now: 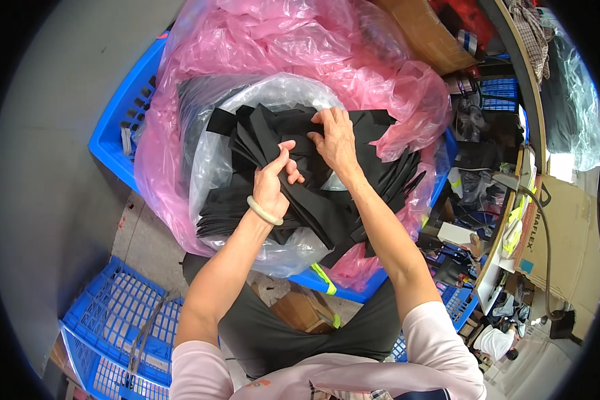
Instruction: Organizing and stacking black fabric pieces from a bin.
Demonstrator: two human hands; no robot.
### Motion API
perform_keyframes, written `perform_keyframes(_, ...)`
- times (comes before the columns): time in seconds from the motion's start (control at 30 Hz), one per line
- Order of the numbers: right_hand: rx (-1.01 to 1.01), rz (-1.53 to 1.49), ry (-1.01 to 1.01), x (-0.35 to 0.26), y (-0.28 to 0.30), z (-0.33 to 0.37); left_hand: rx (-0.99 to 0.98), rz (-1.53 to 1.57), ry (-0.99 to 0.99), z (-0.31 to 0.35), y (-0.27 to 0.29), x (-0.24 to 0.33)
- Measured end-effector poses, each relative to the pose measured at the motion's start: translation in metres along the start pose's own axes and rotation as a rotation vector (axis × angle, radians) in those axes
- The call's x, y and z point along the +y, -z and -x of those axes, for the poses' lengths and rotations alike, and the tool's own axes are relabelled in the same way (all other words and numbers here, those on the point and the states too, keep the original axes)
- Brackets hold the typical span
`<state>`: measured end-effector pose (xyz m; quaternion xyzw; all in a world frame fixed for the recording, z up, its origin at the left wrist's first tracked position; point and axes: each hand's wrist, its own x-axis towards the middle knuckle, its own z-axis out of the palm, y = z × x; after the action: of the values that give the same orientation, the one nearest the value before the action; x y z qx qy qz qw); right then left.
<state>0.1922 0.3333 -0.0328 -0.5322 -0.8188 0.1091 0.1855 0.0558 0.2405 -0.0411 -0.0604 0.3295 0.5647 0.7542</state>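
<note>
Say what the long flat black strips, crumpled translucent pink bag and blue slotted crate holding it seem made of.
Long flat black strips: probably matt fabric; dull faces, though any weave can't be made out.
Crumpled translucent pink bag: thin glossy plastic film, judging by creases and bright highlights.
Blue slotted crate: likely moulded plastic, smooth; stiff walls with regular openings.

We've got black fabric pieces [317, 210] in clear bag [209, 163] inside blue crate [108, 143], pink plastic [267, 37] around | our left hand [271, 187], right hand [338, 145] over crate's middle, grip unclear | blue basket [117, 293] crate's near-left | cardboard box [423, 30] crate's far-right
</note>
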Motion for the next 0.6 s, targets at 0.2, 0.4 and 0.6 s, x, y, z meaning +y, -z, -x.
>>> perform_keyframes(0.2,0.110,-0.180,-0.149,-0.021,0.026,0.003,-0.020,0.056,0.012,0.001,-0.004,0.000)
perform_keyframes(0.4,0.132,-0.395,-0.196,-0.078,0.031,0.021,0.046,-0.051,-0.076,0.004,-0.012,-0.012)
perform_keyframes(0.6,-0.135,-0.794,-0.481,-0.077,0.034,0.023,-0.202,-0.033,0.009,0.001,0.020,-0.009)
